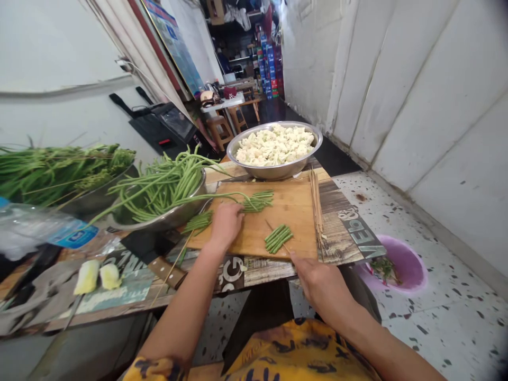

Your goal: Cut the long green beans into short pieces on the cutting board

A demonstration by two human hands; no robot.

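My left hand (pixel 227 222) rests on a wooden cutting board (pixel 293 211), its fingers curled down over a bunch of long beans (pixel 259 201) that trail back toward a steel bowl. At the board's front edge my right hand (pixel 317 283) pinches the end of a thin bamboo skewer (pixel 282 244). The skewer lies slanted across a small pile of cut bean pieces (pixel 278 237). Another short bundle of cut beans (pixel 198 221) sits at the board's left edge. A bunch of loose skewers (pixel 316 203) lies along the right side of the board.
A steel bowl of long beans (pixel 174 214) and a bowl of green stalks (pixel 59 174) stand at left, and a bowl of cauliflower (pixel 273 145) behind the board. A plastic bottle (pixel 39 227), a knife handle (pixel 166 270) and pale vegetable pieces (pixel 97 276) lie front left. A purple bucket (pixel 408 264) is on the floor.
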